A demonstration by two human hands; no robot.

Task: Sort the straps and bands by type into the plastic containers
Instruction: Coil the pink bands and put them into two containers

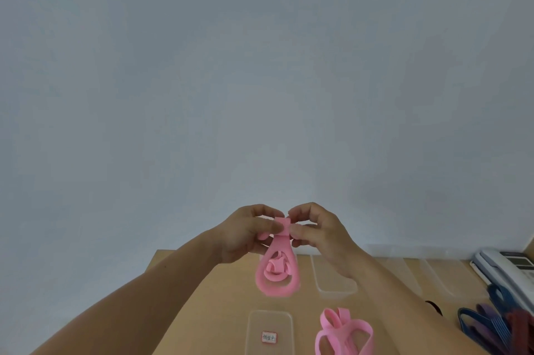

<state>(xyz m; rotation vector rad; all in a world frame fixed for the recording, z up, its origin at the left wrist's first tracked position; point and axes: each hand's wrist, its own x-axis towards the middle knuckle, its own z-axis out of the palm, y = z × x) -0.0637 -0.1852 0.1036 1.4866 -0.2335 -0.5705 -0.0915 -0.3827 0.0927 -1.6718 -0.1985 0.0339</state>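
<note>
Head view: both hands are raised above the wooden table (219, 297), holding 1 pink band (277, 292) by its top edge. The left hand (245, 236) and the right hand (320, 234) each pinch that edge between thumb and curled fingers, close together, so the loop hangs open below them. Judging by this, the band is held up to shake it free or check its type before it is dropped. A smaller pink coil shows through the loop; I cannot tell whether it is part of the same band or lies behind it.

Below, a clear labelled container (270, 320) looks empty apart from its red-edged tag. A second clear container (335, 282), partly behind the right wrist, also shows nothing inside. More clear containers (404, 271) stand further right, their contents unclear. A pile of pink bands (344, 331) lies loose on the table just beside the labelled container, and dark blue, purple and red straps (491, 323) lie unsorted near a telephone (508, 265).
</note>
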